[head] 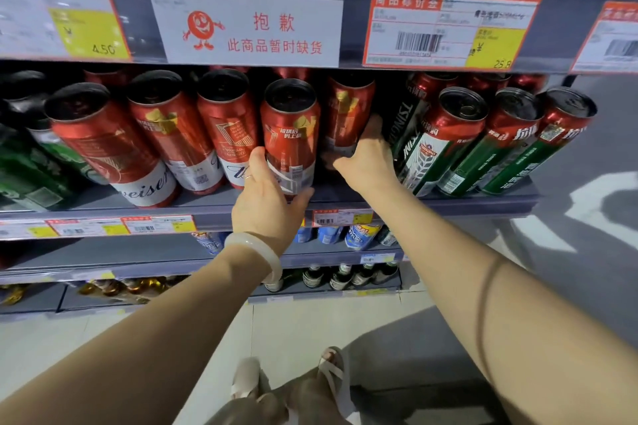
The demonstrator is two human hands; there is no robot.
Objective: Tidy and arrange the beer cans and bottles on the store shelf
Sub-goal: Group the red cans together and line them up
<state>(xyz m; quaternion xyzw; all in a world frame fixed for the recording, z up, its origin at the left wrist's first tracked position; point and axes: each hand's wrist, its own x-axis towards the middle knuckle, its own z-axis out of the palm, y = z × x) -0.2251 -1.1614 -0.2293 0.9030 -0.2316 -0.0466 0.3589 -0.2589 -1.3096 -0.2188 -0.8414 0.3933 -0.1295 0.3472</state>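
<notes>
Red Budweiser can (290, 134) upright at the shelf (221, 209) front, gripped low by the left hand (267, 203), thumb and fingers wrapped round it. Just right, second red can (347, 114) set further back, held by the right hand (367, 157). Beyond that, green-and-red Tsingtao cans (445, 141). Overhead, out-of-stock sign (247, 28).

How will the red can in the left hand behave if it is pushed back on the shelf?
The red can is tall and narrow, so it may tip. Its smooth metal probably slides easily. The left hand grips it low, which likely steadies it.
</notes>
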